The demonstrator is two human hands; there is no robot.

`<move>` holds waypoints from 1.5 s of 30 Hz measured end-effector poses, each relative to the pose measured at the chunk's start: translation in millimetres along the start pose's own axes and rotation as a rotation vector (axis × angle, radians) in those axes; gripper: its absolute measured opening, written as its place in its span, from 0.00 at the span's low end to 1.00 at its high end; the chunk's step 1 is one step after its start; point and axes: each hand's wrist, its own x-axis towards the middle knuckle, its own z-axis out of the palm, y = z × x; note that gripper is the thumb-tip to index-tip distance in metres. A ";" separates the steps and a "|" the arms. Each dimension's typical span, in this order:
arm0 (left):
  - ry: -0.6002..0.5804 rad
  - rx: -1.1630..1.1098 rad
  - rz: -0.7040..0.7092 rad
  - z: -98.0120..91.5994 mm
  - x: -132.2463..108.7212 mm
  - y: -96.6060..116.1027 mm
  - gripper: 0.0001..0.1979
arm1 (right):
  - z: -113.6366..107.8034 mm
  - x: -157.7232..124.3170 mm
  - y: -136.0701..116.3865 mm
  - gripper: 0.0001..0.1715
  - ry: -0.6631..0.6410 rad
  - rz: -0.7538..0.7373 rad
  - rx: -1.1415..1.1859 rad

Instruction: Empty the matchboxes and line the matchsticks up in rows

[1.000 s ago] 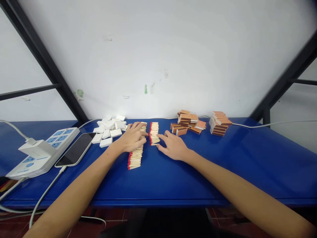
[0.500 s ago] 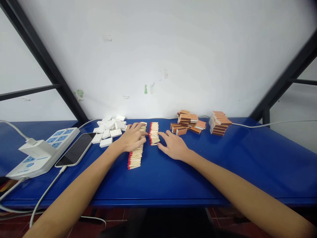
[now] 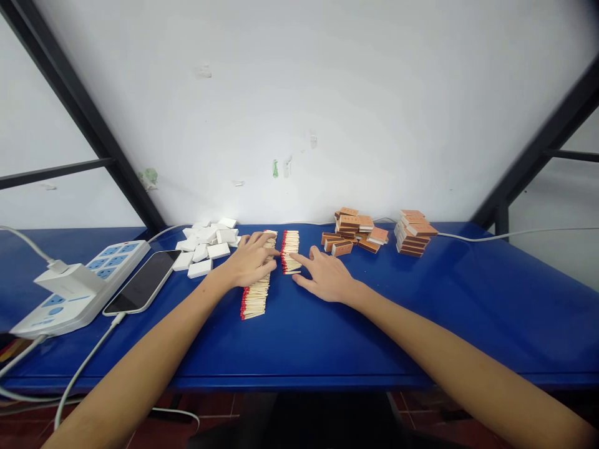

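My left hand (image 3: 253,260) lies palm down over the long row of matches (image 3: 254,302), with its fingers loosely spread and nothing seen pinched in them. What is directly beneath the palm I cannot tell. My right hand (image 3: 330,275) is also unclosed: index finger stretched, thumb a little apart from it, and no match caught between them. The short row of matches (image 3: 291,243) is between my two hands, red heads toward my left fingertip, bare ends toward my right.

In my judgement, I am making this short row even. To do it well, I should let the left fingertip be a quiet wall at the heads, and push the bare ends only lightly with the right index finger, flat along the blue table (image 3: 304,337), so that no match jumps over its neighbour. The right thumb, close to the near end of the row, can guard it. I must also not lean on the long row under my left palm.

Compared with half a second ago, my right index fingertip has gone from the edge of the bare ends to over the sticks themselves. My left hand looks the same as then.
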 end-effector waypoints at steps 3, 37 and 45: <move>-0.004 -0.001 -0.004 -0.5 0.3 0.6 0.20 | -0.2 0.2 0.4 0.33 -0.010 -0.006 -0.002; -0.051 -0.193 0.201 -6.0 -2.8 10.4 0.15 | -33.7 -6.7 56.4 0.19 0.200 0.297 -0.170; -0.008 -0.168 0.222 -7.2 -2.0 10.6 0.11 | -35.7 -6.8 64.1 0.13 0.109 0.299 -0.180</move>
